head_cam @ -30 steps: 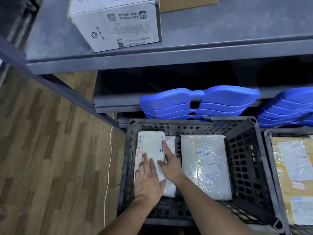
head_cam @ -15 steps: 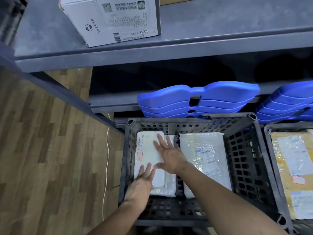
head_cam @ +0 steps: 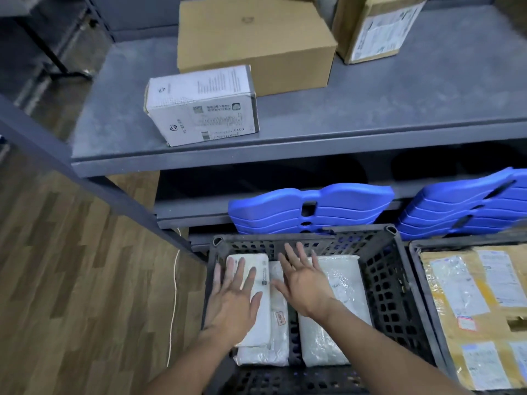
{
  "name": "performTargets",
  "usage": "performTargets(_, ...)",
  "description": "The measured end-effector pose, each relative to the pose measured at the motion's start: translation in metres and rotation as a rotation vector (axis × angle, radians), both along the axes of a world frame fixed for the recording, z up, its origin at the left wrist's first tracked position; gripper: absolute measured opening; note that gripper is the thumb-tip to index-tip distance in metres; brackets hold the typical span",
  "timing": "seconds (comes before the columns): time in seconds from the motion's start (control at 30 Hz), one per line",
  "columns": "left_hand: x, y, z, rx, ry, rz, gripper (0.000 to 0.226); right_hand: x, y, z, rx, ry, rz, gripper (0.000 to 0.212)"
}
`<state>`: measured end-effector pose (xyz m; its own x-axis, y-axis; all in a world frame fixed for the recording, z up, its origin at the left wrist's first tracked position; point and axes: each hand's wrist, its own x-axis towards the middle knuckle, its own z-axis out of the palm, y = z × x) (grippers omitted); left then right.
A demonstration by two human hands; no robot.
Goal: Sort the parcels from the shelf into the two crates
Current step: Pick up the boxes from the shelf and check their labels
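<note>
Both hands are hanging over the black crate [head_cam: 383, 283], fingers straight and spread, holding nothing. The left hand [head_cam: 232, 305] is lying across the slim white parcel [head_cam: 263, 320], though I cannot tell if it is touching. The right hand [head_cam: 306, 289] is sitting between that and the bubble-wrapped parcel [head_cam: 345, 283]. Up on the shelf [head_cam: 370, 115] a white box [head_cam: 199, 109], a plain brown box [head_cam: 251, 38] and a labelled brown box [head_cam: 376, 27] are sitting. Brown parcels [head_cam: 470, 309] are filling the second crate [head_cam: 456, 241] alongside.
</note>
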<state>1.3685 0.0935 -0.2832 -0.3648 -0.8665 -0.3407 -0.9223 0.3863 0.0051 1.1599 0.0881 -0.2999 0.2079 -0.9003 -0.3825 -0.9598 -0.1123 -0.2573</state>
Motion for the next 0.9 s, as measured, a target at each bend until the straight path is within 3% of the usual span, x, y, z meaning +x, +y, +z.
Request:
performTargets(0.13, -0.006, -0.034, 0.036, -0.05, 0.017, -0.006, 0.068, -0.034, -0.013, 0.053, -0.074, 0.058, 0.024, 0.082)
performTargets(0.2, -0.012, -0.044, 0.055, -0.084, 0.032, -0.031, 0.067, -0.045, -0.019, 0.077, -0.134, 0.066, 0.001, 0.082)
performTargets(0.3, -0.025, -0.057, 0.082, -0.113, 0.061, -0.012, 0.067, -0.059, -0.029, 0.11, -0.215, 0.027, -0.032, 0.102)
performTargets(0.4, -0.038, -0.063, 0.11, -0.143, 0.133, 0.016, 0.083, -0.067, -0.041, 0.145, -0.22, -0.021, -0.071, 0.102)
performTargets(0.47, -0.049, -0.067, 0.135, -0.154, 0.235, 0.058, 0.086, -0.072, -0.049, 0.165, -0.301, -0.129, -0.145, 0.095)
performTargets(0.53, -0.064, -0.078, 0.166, -0.178, 0.345, 0.107, 0.071, -0.079, -0.057, 0.185, -0.431, -0.266, -0.236, 0.082)
performTargets(0.63, -0.075, -0.105, 0.219, -0.435, 0.536, 0.123, 0.041, -0.086, -0.08, 0.215, -0.617, -0.459, -0.365, 0.055)
performTargets(0.73, -0.069, -0.143, 0.265, -0.632, 0.726, 0.198, 0.03, -0.09, -0.11, 0.243, -0.644, -0.667, -0.493, 0.037)
performTargets(0.8, -0.056, -0.176, 0.289, -0.689, 0.776, 0.317, 0.031, -0.093, -0.135, 0.261, -0.629, -0.789, -0.562, 0.04)
performTargets(0.9, -0.034, -0.23, 0.317, -0.595, 0.648, 0.497, 0.037, -0.099, -0.181, 0.28, -0.509, -0.909, -0.691, 0.056)
